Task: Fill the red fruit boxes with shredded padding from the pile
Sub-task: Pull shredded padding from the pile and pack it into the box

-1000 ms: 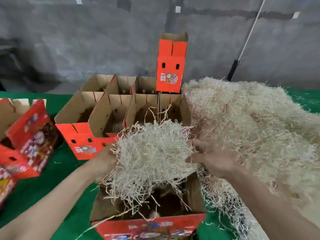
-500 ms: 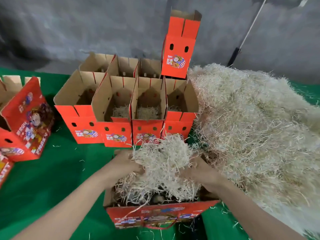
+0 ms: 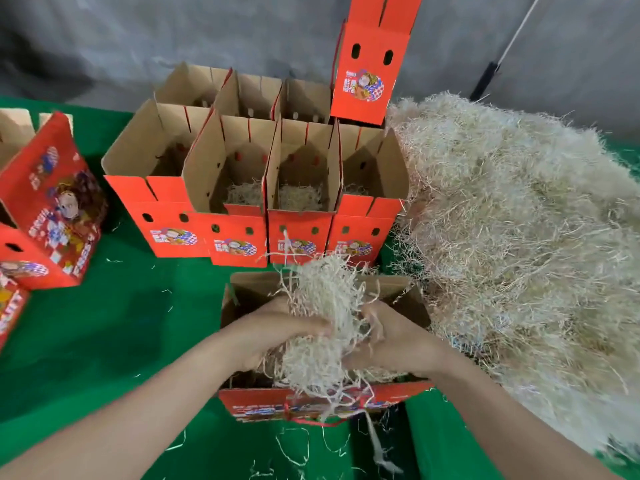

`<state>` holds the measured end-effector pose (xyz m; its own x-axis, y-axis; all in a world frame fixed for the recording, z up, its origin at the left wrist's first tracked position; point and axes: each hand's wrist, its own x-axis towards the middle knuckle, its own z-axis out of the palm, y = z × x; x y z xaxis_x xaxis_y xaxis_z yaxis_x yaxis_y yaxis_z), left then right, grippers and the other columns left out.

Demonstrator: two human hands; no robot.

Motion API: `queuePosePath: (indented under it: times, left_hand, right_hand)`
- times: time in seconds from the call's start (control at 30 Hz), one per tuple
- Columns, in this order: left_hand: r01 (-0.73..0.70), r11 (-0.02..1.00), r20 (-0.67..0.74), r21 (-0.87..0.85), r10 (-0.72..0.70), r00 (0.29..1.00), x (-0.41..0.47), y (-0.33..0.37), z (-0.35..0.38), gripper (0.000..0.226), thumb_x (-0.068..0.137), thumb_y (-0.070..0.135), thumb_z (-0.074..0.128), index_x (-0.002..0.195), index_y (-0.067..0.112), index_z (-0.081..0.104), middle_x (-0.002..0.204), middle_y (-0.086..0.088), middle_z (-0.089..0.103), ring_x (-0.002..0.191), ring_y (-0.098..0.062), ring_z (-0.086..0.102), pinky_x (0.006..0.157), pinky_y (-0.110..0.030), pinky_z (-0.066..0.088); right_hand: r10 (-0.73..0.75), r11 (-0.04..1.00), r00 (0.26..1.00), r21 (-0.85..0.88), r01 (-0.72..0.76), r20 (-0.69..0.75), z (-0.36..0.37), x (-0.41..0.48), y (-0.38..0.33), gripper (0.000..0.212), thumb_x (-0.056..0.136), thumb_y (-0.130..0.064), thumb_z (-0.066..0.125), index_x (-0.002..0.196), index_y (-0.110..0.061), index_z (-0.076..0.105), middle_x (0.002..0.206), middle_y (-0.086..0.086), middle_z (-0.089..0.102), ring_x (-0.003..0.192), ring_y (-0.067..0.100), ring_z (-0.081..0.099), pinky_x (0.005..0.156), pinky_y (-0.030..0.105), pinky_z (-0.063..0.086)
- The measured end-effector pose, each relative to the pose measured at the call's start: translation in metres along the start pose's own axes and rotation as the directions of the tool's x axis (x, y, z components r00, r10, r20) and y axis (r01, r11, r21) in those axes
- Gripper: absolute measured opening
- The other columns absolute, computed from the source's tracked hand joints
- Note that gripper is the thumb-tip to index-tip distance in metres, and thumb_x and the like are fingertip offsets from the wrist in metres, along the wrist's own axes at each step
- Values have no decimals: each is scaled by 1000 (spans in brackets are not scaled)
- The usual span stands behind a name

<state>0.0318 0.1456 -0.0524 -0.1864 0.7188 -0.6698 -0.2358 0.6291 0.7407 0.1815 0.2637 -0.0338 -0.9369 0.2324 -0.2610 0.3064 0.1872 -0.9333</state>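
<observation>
This looks like a packing workshop for fruit. Many identical red fruit boxes (image 3: 298,233) stand open in rows on a green cover (image 3: 104,341), just beside a big loose heap of shredded padding (image 3: 519,220). Behind is a bare, rough grey wall (image 3: 138,36) with a pole (image 3: 486,81) leaning on it.

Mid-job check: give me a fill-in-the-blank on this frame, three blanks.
The left hand and right hand grip a clump of ___ over the nearest box.
The big pile lies on that box's ___ side.
The cloth beneath it is ___.
Answers: shredded padding; right; green.
</observation>
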Motion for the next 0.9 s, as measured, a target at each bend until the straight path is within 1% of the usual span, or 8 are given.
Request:
queuePosePath:
  times: [0.13,0.27,0.4,0.53,0.63,0.73,0.8,0.9]
  left_hand:
    - [-63,996,-213,-70,46,976,13,-6,-5,39,85,7,63,112,23,40,97,7,50,83,-7,48,68,-23,41]
    - [-147,977,-346,-154,86,934,9,-7,-28,84,80,-1,64,147,13,15,147,-7,31,133,-24,30,107,-36,24]
    - [-183,977,-322,-106,140,936,8,-9,-34,99,78,1,69,150,15,3,156,-9,9,141,-25,15,112,-38,14]
    - [-236,971,-304,48,239,922,7,0,-22,96,72,10,79,145,13,16,145,-1,30,119,-5,32,96,-20,27]
    - [-232,973,-192,-4,228,955,10,11,-1,55,70,-2,76,110,14,43,114,4,53,82,8,51,66,-6,41]
    - [-260,965,-283,-38,239,929,4,22,-7,64,69,-4,74,124,16,47,103,6,60,80,-4,61,61,-18,50]
    - [-286,953,-373,-100,231,899,1,21,-26,84,72,-2,71,143,16,30,102,10,56,81,-6,56,80,-24,48]
    - [-262,959,-407,-109,198,892,-2,16,-41,97,70,4,73,148,14,16,146,-2,33,125,-21,38,102,-33,31]
  right_hand:
    - [117,987,987,121,-104,-110,-19,-4,5,39,75,-7,72,99,-31,53,101,-20,56,86,-9,60,66,7,46]
    - [162,973,938,210,-99,-307,-51,-16,14,28,74,-4,69,98,-14,59,100,-12,56,79,-7,59,61,9,45]
    - [135,983,904,167,-72,-405,-63,-24,19,26,75,-1,68,98,-10,59,83,-11,59,67,-17,57,52,5,47]
    - [157,985,971,98,-140,-183,-58,-20,8,44,72,-36,74,112,-34,57,93,-14,65,81,1,62,74,24,50]
    - [315,942,948,134,-307,-44,-37,-2,11,85,70,-47,71,138,-24,26,124,-9,53,98,-1,52,93,23,42]
    - [300,949,945,143,-281,-133,-35,4,18,40,83,-15,65,101,-40,38,94,-18,59,69,-4,61,59,5,46]
    - [284,956,930,146,-255,-235,-50,-3,24,35,85,-12,61,93,-41,42,101,-15,57,72,-1,56,79,16,50]
    - [322,928,901,286,-239,-292,-61,-12,26,25,85,-13,60,100,-29,48,112,-3,56,95,16,57,102,39,36]
